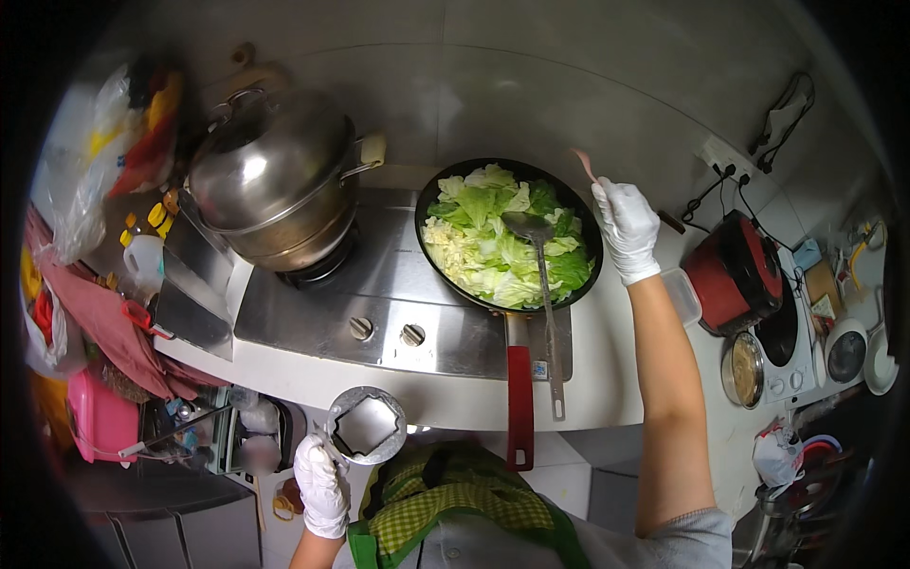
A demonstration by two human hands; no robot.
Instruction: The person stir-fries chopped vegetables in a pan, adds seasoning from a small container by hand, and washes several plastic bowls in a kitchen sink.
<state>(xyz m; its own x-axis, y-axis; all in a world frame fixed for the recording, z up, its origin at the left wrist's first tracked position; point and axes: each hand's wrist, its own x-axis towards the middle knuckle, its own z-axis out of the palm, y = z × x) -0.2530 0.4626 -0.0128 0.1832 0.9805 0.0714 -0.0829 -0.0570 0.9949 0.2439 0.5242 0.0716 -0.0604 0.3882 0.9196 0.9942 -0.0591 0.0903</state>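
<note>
My left hand (321,487), in a white glove, grips a metal cup (367,425) with white contents, in front of the counter edge. My gloved right hand (627,224) holds a small pink spoon (584,163) by its end, right of the pan. A black frying pan (421,249) with a red handle (520,405) sits on the right side of the gas stove. It is full of torn green leaves (490,235), with a pale chopped heap (444,250) at the left. A metal spatula (546,291) lies across the leaves, its handle over the pan's rim.
A lidded steel pot (274,185) stands on the left burner of the steel stove (398,284). Bottles (144,252) stand at the left. To the right are a plastic container (681,297), a red cooker (736,274), a lidded bowl (743,370) and a wall socket with cords (725,158).
</note>
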